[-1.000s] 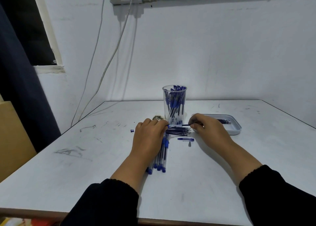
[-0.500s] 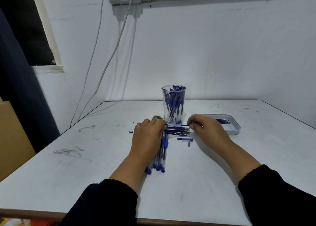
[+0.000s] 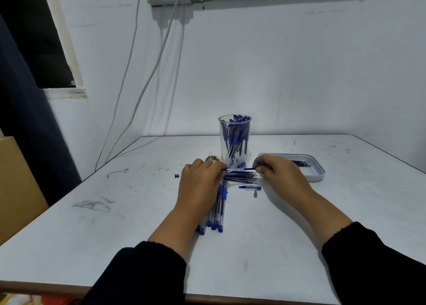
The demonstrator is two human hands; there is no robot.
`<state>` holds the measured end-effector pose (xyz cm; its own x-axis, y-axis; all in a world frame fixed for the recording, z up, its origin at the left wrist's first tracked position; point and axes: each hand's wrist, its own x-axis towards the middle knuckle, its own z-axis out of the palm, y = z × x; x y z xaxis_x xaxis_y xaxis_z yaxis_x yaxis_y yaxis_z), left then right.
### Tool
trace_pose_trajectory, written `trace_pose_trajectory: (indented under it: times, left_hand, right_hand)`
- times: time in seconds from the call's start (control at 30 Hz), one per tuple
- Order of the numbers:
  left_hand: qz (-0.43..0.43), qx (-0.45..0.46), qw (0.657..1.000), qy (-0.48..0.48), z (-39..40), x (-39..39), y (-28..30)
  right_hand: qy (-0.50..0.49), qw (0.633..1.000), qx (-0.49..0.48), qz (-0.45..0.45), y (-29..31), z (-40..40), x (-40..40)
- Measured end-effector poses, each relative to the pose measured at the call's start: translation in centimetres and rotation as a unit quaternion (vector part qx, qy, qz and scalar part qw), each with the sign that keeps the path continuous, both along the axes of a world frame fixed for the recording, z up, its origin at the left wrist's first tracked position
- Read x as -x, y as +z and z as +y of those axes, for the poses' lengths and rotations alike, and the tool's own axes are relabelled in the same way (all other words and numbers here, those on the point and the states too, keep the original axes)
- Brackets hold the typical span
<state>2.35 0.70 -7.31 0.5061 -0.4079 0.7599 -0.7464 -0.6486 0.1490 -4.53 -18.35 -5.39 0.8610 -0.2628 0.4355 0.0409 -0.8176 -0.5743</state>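
No legible text, label or number on anything.

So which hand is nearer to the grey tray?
Right. The right hand, pinching a refill, sits at the left end of the grey tray; the left hand is farther left, past the clear cup.

Refill [image 3: 244, 169]: thin and dark, it lies level and crosswise to you. Its right end is pinched in your right hand [image 3: 276, 173]. Its left end meets a blue-tipped piece, probably a pen barrel [image 3: 225, 170], held at the fingertips of your left hand [image 3: 199, 185]. Directly beneath it lies the loose pile of refills [image 3: 241, 178], equally dark, slightly fanned.
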Motion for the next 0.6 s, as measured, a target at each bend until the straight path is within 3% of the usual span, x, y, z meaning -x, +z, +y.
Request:
trace_pose_trajectory:
  times: [0.2,0.4,0.6]
  left_hand:
    - [-0.011,0.002,1.000,-0.024,-0.1,-0.1,-0.2]
    - [0.000,-0.021,0.999,-0.038,-0.2,0.0,-0.3]
    - [0.019,0.006,1.000,-0.004,0.1,0.1,0.0]
  right_hand:
    - [0.026,1.000,-0.008,0.004,-0.1,0.3,-0.2]
    - [0.121,0.989,-0.085,0.003,-0.5,1.4,0.0]
    - [0.013,0.994,-0.109,-0.019,0.2,-0.8,0.3]
